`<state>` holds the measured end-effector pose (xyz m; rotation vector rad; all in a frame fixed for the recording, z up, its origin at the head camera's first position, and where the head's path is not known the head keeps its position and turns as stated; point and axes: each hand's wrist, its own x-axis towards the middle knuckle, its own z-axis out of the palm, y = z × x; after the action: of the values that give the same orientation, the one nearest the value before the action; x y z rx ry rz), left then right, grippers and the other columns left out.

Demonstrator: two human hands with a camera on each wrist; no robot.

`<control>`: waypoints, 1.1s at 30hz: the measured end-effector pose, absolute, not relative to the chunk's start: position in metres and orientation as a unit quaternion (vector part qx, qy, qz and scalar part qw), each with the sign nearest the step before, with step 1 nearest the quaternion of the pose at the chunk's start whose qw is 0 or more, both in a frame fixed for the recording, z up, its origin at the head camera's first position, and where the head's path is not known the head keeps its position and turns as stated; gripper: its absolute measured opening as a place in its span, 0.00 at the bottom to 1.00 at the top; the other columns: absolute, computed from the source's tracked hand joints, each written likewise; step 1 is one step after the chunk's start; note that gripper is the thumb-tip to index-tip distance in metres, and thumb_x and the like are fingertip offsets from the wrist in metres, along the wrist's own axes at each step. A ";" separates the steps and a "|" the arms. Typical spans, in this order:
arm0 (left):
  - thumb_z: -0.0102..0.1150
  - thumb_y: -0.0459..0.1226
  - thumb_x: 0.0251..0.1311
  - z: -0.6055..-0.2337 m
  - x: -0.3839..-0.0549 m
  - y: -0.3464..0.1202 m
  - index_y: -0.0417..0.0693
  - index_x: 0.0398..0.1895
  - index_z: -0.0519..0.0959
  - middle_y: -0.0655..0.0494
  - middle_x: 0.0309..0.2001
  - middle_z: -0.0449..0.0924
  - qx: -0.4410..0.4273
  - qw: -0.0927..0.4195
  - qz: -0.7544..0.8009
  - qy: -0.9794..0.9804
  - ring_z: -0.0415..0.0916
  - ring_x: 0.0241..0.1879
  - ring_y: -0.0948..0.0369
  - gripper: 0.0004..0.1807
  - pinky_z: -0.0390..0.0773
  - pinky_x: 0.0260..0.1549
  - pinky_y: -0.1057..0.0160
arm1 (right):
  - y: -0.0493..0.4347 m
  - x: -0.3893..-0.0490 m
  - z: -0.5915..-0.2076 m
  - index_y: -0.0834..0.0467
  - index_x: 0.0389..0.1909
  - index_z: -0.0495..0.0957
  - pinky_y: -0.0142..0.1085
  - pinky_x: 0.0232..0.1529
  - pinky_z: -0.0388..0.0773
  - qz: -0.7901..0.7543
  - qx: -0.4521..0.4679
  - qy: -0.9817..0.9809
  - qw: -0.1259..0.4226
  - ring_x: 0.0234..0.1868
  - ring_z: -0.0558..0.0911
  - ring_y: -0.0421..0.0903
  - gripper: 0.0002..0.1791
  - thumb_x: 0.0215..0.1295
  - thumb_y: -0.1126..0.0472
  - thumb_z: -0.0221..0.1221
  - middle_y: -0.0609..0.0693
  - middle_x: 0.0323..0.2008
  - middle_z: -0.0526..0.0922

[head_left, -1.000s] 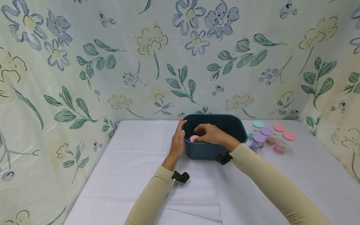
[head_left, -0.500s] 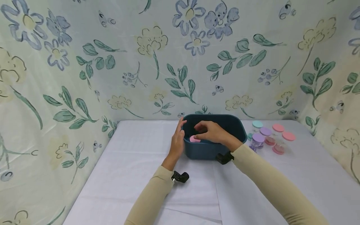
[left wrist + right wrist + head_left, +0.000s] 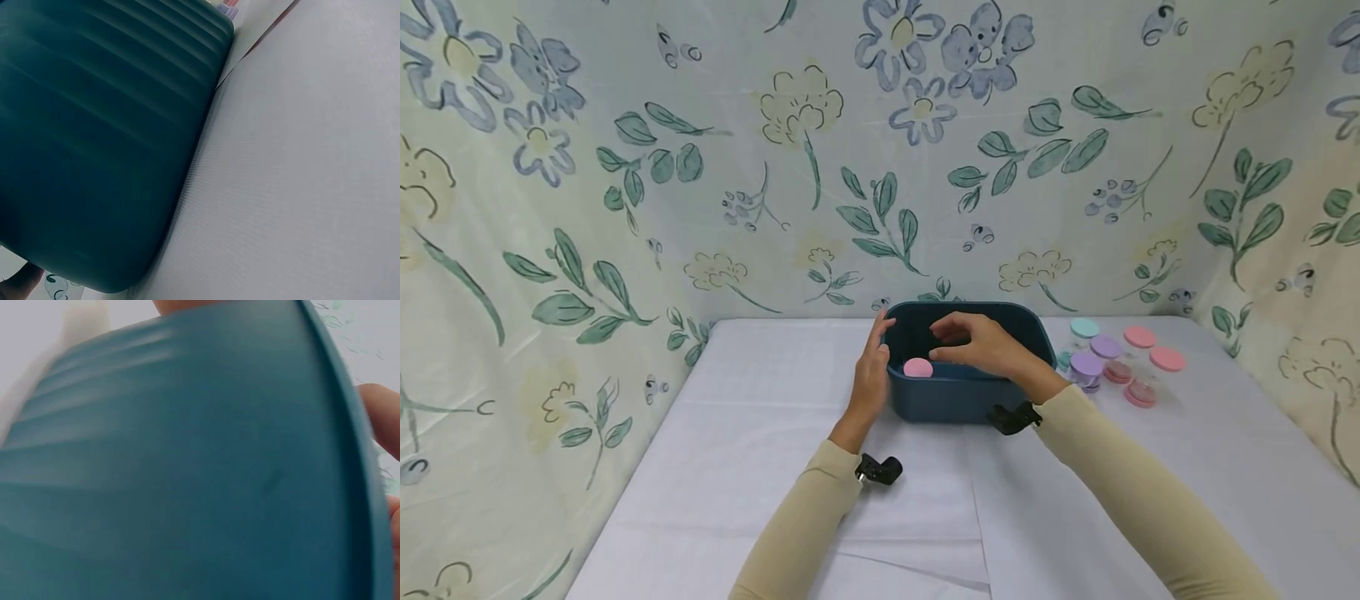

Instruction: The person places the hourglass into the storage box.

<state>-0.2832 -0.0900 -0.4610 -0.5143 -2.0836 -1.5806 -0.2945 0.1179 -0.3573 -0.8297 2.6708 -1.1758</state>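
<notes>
A dark blue-green plastic bin (image 3: 951, 404) stands at the back of the table. Along its left side lies my left hand (image 3: 870, 379), fingers straight and pointing up by the rim. Inside the bin's front left corner shows a round pink lid (image 3: 917, 367); whatever is beneath it is hidden by the bin wall. My right hand (image 3: 983, 346) hovers over the bin opening, just right of the pink lid, with thumb and fingers apart and nothing between them. Ribbed bin wall (image 3: 112, 125) fills much of the left wrist view, and the right wrist view shows fingers (image 3: 380, 415) beyond the rim.
Right of the bin stand several small clear jars with coloured lids: a teal lid (image 3: 1084, 327), purple lids (image 3: 1086, 363) and pink lids (image 3: 1167, 359). White cloth (image 3: 760, 450) covers the table. A floral curtain (image 3: 820, 192) hangs right behind the bin.
My right hand has let go of the pink-lidded thing and moved up and to the right, its fingers spreading. The pink lid now shows fully. My left hand stays at the bin's side.
</notes>
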 end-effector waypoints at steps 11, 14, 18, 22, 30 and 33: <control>0.27 0.40 0.74 -0.463 -0.285 -0.089 0.46 0.72 0.58 0.53 0.76 0.50 -0.194 0.249 -0.570 -0.759 0.44 0.74 0.59 0.26 0.51 0.69 0.46 | 0.146 -0.298 -0.354 0.60 0.62 0.72 0.52 0.58 0.71 -0.420 -0.249 0.872 0.036 0.58 0.76 0.54 0.33 0.59 0.48 0.65 0.56 0.58 0.77; 0.27 0.42 0.73 -0.463 -0.284 -0.089 0.47 0.72 0.60 0.50 0.76 0.50 -0.191 0.253 -0.564 -0.762 0.45 0.74 0.61 0.27 0.51 0.69 0.47 | 0.155 -0.297 -0.353 0.60 0.62 0.71 0.52 0.58 0.72 -0.437 -0.242 0.866 0.031 0.58 0.76 0.54 0.34 0.59 0.47 0.65 0.57 0.58 0.76; 0.27 0.42 0.72 -0.463 -0.284 -0.089 0.45 0.72 0.60 0.50 0.75 0.50 -0.190 0.258 -0.560 -0.764 0.45 0.74 0.60 0.27 0.51 0.69 0.45 | 0.163 -0.297 -0.351 0.60 0.63 0.70 0.53 0.59 0.71 -0.448 -0.228 0.864 0.025 0.60 0.74 0.55 0.34 0.60 0.46 0.64 0.57 0.59 0.76; 0.27 0.42 0.72 -0.462 -0.284 -0.090 0.46 0.72 0.59 0.56 0.76 0.50 -0.187 0.256 -0.561 -0.765 0.45 0.74 0.60 0.27 0.51 0.69 0.47 | 0.170 -0.296 -0.351 0.60 0.64 0.70 0.53 0.59 0.71 -0.449 -0.221 0.866 0.017 0.60 0.74 0.56 0.35 0.60 0.46 0.64 0.57 0.60 0.75; 0.27 0.37 0.72 -0.463 -0.285 -0.090 0.42 0.72 0.59 0.52 0.76 0.49 -0.198 0.251 -0.582 -0.748 0.44 0.75 0.53 0.27 0.49 0.68 0.42 | 0.186 -0.289 -0.352 0.60 0.64 0.69 0.53 0.59 0.71 -0.469 -0.216 0.857 0.005 0.61 0.73 0.56 0.33 0.61 0.48 0.63 0.57 0.61 0.74; 0.27 0.39 0.71 -0.465 -0.285 -0.089 0.43 0.73 0.57 0.51 0.75 0.51 -0.192 0.252 -0.576 -0.753 0.45 0.75 0.57 0.28 0.50 0.69 0.44 | 0.192 -0.285 -0.353 0.60 0.64 0.69 0.51 0.58 0.72 -0.476 -0.208 0.855 0.004 0.61 0.73 0.55 0.33 0.62 0.48 0.63 0.56 0.62 0.74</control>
<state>-0.2846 -0.0892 -0.4646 -0.5222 -2.0492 -1.5673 -0.2846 0.1918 -0.3528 -0.6524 2.6788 -1.4912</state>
